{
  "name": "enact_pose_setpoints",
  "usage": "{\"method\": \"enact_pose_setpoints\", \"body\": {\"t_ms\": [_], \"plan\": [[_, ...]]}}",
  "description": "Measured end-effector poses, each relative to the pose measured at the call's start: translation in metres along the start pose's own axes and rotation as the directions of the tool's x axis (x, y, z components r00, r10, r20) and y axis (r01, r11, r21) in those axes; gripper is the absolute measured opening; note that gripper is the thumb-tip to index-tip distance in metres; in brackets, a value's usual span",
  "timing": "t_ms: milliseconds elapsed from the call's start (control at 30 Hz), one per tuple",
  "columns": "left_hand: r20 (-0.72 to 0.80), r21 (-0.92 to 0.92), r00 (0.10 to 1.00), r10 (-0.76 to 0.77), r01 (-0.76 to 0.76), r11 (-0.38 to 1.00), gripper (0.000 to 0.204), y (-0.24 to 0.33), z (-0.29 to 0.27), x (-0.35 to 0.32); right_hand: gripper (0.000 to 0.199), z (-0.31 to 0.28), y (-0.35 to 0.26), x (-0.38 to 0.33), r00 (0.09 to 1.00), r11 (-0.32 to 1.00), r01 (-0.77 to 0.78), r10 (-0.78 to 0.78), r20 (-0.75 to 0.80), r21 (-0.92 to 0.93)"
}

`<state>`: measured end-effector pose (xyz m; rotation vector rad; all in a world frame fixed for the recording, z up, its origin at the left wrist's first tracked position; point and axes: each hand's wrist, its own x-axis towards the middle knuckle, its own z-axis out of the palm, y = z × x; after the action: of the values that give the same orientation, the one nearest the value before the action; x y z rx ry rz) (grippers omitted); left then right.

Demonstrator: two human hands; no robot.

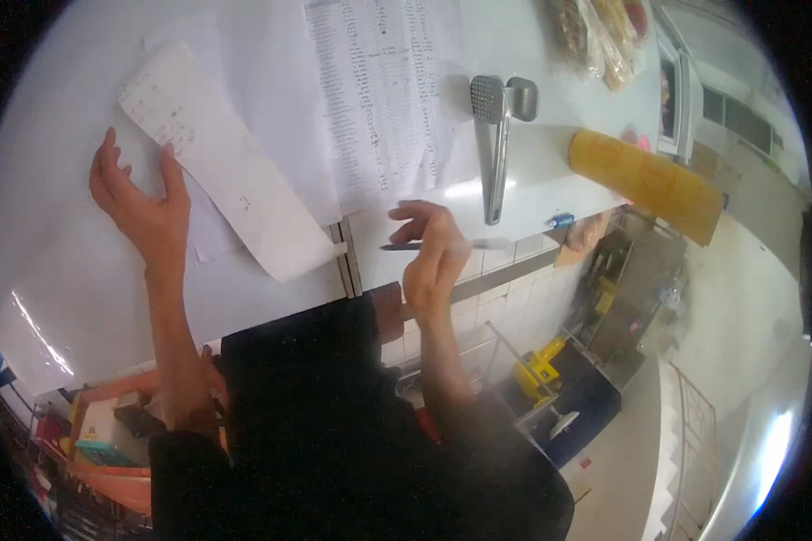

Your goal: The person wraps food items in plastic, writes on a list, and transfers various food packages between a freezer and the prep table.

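Note:
My left hand [146, 209] rests on the white table with its fingers apart, thumb at the edge of a long white paper strip [244, 185]. A few handwritten marks show on the strip, and its near end curls. My right hand [436, 252] is closed on a slim dark pen [401, 247], held nearly level over the table's front edge. The pen's far end is smeared by motion. Printed sheets with columns of small text [379, 99] lie beyond the strip, between my hands.
Right of the sheets lies a metal kitchen tool [498, 153] with a dimpled head and long handle. Beyond it are a yellow roll [645, 183], a blue item [561, 221] and plastic bags [600, 41]. An orange crate [113, 482] with boxes stands low at left.

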<state>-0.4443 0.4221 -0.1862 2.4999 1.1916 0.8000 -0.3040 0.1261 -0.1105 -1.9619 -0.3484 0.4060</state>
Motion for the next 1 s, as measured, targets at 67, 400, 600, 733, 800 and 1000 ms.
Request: {"method": "enact_pose_setpoints", "body": {"t_ms": [67, 400, 600, 733, 800, 1000], "plan": [[-0.052, -0.040, 0.993, 0.104, -0.106, 0.994, 0.066, 0.001, -0.007, -0.011, 0.051, -0.007, 0.001, 0.007, 0.992, 0.995, -0.081, 0.086, -0.091, 0.063], [0.378, -0.009, 0.887, 0.267, -0.284, 0.959, 0.070, 0.029, -0.037, -0.039, 0.027, 0.002, 0.020, 0.026, 0.960, 0.841, 0.266, -0.273, 0.056, -0.471], [0.490, 0.098, 0.848, 0.202, -0.284, 0.954, 0.061, -0.019, -0.074, -0.037, 0.029, 0.066, -0.012, 0.014, 0.939, 0.836, 0.322, -0.222, 0.262, -0.445], [0.463, 0.234, 0.878, 0.121, -0.253, 0.939, 0.059, -0.065, -0.109, -0.042, 0.033, 0.121, -0.030, 0.015, 0.902, 0.843, 0.373, -0.232, 0.363, -0.387], [0.453, 0.270, 0.886, 0.097, -0.239, 0.933, 0.060, -0.080, -0.122, -0.046, 0.039, 0.143, -0.045, 0.014, 0.874, 0.818, 0.424, -0.256, 0.414, -0.388], [0.411, 0.212, 0.910, 0.060, -0.159, 0.964, 0.064, -0.083, -0.124, -0.054, 0.038, 0.156, -0.033, 0.016, 0.880, 0.838, 0.376, -0.189, 0.435, -0.396]]}}
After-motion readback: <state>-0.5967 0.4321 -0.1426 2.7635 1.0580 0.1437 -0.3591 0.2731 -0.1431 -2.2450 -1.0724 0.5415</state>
